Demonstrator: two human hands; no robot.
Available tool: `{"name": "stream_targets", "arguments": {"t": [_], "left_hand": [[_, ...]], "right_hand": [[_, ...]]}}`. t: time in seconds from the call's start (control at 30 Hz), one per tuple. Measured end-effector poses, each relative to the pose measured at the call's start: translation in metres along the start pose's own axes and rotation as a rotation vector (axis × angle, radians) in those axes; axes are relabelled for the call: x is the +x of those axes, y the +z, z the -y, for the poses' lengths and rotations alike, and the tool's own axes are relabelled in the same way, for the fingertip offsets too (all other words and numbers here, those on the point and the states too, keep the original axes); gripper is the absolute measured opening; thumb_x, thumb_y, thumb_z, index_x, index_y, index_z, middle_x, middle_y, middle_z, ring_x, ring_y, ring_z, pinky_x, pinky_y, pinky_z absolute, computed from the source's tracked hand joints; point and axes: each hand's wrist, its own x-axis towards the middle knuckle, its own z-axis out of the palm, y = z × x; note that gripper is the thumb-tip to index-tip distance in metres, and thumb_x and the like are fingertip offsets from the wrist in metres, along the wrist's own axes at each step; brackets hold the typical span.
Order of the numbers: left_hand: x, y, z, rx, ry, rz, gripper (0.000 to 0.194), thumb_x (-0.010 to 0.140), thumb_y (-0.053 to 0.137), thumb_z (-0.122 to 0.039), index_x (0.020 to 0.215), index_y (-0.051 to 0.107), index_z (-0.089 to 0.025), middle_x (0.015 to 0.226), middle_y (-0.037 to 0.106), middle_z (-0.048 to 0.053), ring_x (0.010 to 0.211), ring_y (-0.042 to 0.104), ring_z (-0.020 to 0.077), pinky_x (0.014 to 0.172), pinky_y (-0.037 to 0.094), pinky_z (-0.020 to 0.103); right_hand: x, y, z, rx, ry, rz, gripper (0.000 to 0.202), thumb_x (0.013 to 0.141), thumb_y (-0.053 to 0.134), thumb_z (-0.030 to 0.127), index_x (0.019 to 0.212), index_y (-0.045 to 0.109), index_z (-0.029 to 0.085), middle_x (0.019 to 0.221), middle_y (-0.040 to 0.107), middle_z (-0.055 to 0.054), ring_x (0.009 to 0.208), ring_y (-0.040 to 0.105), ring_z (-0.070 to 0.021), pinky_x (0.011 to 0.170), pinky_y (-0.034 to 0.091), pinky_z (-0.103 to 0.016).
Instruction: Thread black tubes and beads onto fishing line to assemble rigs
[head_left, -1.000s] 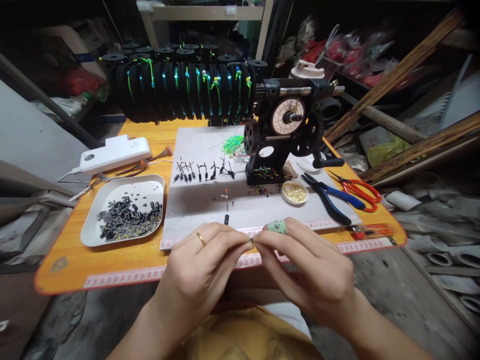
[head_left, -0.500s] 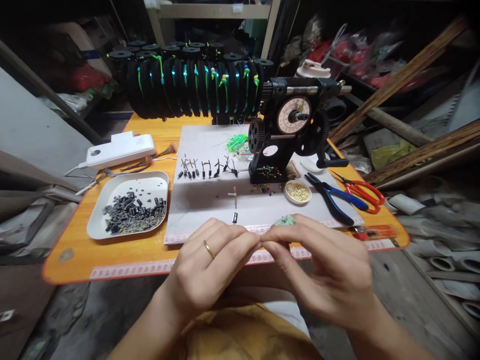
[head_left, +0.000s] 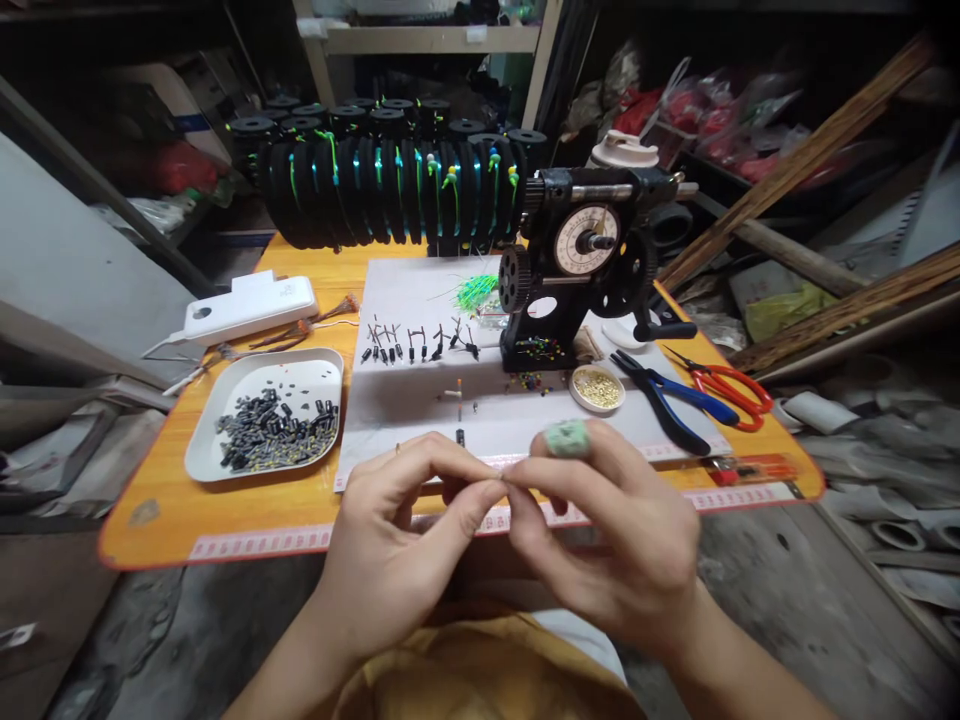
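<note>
Left hand point(head_left: 409, 510) and right hand point(head_left: 611, 515), closed tip to tip, pinch a tiny piece point(head_left: 501, 477), mostly hidden; likely light and easily dropped, best held by its ends.

A board point(head_left: 390, 410) lies on the desk point(head_left: 142, 540); a measuring strip point(head_left: 262, 541) runs along the desk's front edge. Left of the board is a tray point(head_left: 199, 450) with loose parts point(head_left: 266, 430) in it, and behind the tray a power strip point(head_left: 259, 302). A winder point(head_left: 540, 335) stands at the back right, its spools point(head_left: 397, 195) extending leftward. Strands point(head_left: 478, 293) lie left of its base, a row of small assemblies point(head_left: 420, 342) farther left, and a single assembly point(head_left: 460, 410) nearer the front. Before the winder sits a dish point(head_left: 600, 408), with beads point(head_left: 531, 383) to its left, pliers point(head_left: 664, 400) then scissors point(head_left: 731, 388) to its right. The left hand point(head_left: 409, 530) and right hand point(head_left: 615, 510) meet near the board's front edge.
</note>
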Motion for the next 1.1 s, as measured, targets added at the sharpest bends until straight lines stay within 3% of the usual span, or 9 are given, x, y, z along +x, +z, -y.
{"name": "stream_targets", "arguments": {"t": [0.13, 0.2, 0.43, 0.6, 0.73, 0.8, 0.9, 1.0, 1.1], "left_hand": [[0.007, -0.007, -0.011, 0.054, -0.099, 0.138, 0.011, 0.089, 0.066, -0.014, 0.079, 0.069, -0.019, 0.072, 0.07, 0.0, 0.067, 0.066, 0.013, 0.063, 0.053, 0.022], [0.01, -0.008, -0.013, 0.099, -0.068, 0.149, 0.011, 0.09, 0.066, -0.013, 0.08, 0.069, -0.018, 0.073, 0.07, 0.0, 0.068, 0.067, 0.0125, 0.063, 0.054, 0.021], [0.007, -0.002, 0.0, 0.363, 0.462, -0.034, 0.018, 0.087, 0.068, 0.0, 0.098, 0.068, -0.014, 0.085, 0.076, 0.004, 0.078, 0.071, 0.0115, 0.074, 0.057, 0.019], [0.006, -0.009, 0.005, 0.485, 0.608, 0.039, 0.021, 0.089, 0.065, 0.0, 0.108, 0.067, -0.011, 0.091, 0.075, 0.008, 0.08, 0.068, 0.0142, 0.074, 0.056, 0.025], [0.008, -0.011, 0.003, 0.57, 0.711, 0.03, 0.021, 0.086, 0.067, -0.001, 0.105, 0.065, -0.011, 0.087, 0.074, 0.007, 0.073, 0.064, 0.0162, 0.067, 0.053, 0.03], [0.008, -0.007, 0.002, 0.535, 0.619, -0.007, 0.02, 0.084, 0.067, -0.001, 0.097, 0.064, -0.015, 0.079, 0.071, 0.003, 0.068, 0.063, 0.0135, 0.065, 0.052, 0.026], [0.008, 0.0, -0.001, 0.315, 0.335, -0.073, 0.02, 0.08, 0.063, 0.001, 0.083, 0.061, -0.019, 0.071, 0.063, -0.002, 0.063, 0.06, 0.0095, 0.061, 0.051, 0.019], [0.007, 0.004, -0.003, -0.014, 0.039, -0.083, 0.02, 0.076, 0.06, 0.0, 0.077, 0.061, -0.02, 0.07, 0.06, -0.004, 0.061, 0.058, 0.0077, 0.058, 0.05, 0.015], [0.006, 0.003, -0.002, -0.294, -0.141, -0.047, 0.018, 0.077, 0.063, -0.002, 0.075, 0.064, -0.02, 0.069, 0.06, -0.006, 0.058, 0.055, 0.0047, 0.057, 0.049, 0.011]], "right_hand": [[0.001, -0.008, -0.01, -0.183, -0.396, 0.011, 0.014, 0.086, 0.068, 0.007, 0.092, 0.066, 0.019, 0.097, 0.072, -0.011, 0.101, 0.065, -0.0235, 0.078, 0.061, -0.033], [0.004, -0.012, -0.011, -0.166, -0.473, 0.071, 0.012, 0.088, 0.066, 0.006, 0.088, 0.066, 0.018, 0.096, 0.075, -0.011, 0.105, 0.066, -0.024, 0.082, 0.062, -0.032], [0.01, -0.003, -0.002, 0.058, -0.119, 0.0, 0.021, 0.085, 0.061, -0.002, 0.09, 0.062, 0.018, 0.084, 0.07, -0.007, 0.079, 0.064, -0.0174, 0.071, 0.057, -0.033], [0.011, -0.006, -0.004, 0.197, -0.032, 0.07, 0.018, 0.085, 0.061, -0.001, 0.092, 0.061, 0.016, 0.087, 0.068, -0.006, 0.081, 0.062, -0.0157, 0.073, 0.054, -0.031], [0.012, -0.008, -0.004, 0.169, -0.081, 0.112, 0.017, 0.088, 0.06, 0.002, 0.095, 0.059, 0.017, 0.086, 0.068, -0.005, 0.08, 0.062, -0.0162, 0.072, 0.053, -0.03], [0.011, -0.006, -0.003, 0.064, -0.133, 0.091, 0.017, 0.089, 0.059, 0.003, 0.097, 0.059, 0.018, 0.089, 0.068, -0.008, 0.083, 0.063, -0.0188, 0.075, 0.054, -0.032], [0.01, -0.001, -0.002, -0.029, -0.165, 0.061, 0.015, 0.092, 0.059, 0.005, 0.101, 0.06, 0.016, 0.097, 0.067, -0.012, 0.089, 0.064, -0.0198, 0.079, 0.055, -0.031], [0.014, 0.003, -0.002, 0.071, -0.111, 0.076, 0.013, 0.094, 0.057, 0.005, 0.101, 0.06, 0.016, 0.094, 0.065, -0.009, 0.086, 0.064, -0.0155, 0.078, 0.055, -0.025], [0.019, 0.006, -0.001, 0.175, -0.087, 0.035, 0.015, 0.093, 0.059, 0.004, 0.101, 0.061, 0.016, 0.093, 0.065, -0.006, 0.087, 0.064, -0.0119, 0.079, 0.055, -0.02]]}}
